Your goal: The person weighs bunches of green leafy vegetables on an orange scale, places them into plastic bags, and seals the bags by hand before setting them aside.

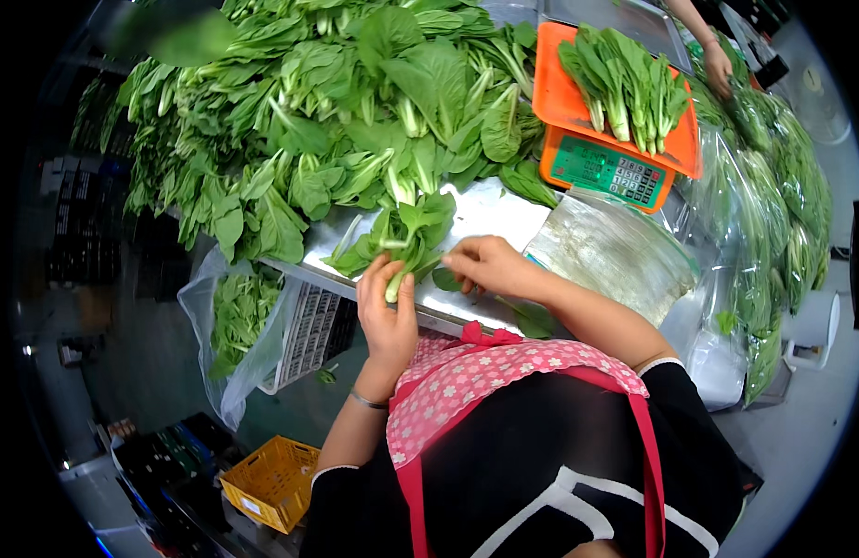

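Close to the table's front edge, my left hand (386, 310) grips a small head of leafy greens (419, 227) by its pale stem base. The leaves fan away from me over the metal tabletop (464, 209). My right hand (496, 266) is beside it, thumb and forefinger pinched on the tip of an outer leaf (427, 266). Loose leaves lie under and near this hand, one at the edge (530, 317). A large heap of the same greens (318, 91) covers the far and left part of the table.
An orange scale (548, 77) bears a bunch of greens (625, 87). A stack of clear plastic bags (611, 244) lies before it. Bagged greens (757, 209) are at right, touched by another person's hand (717, 70). A lined crate (307, 335) and a yellow crate (269, 481) stand below left.
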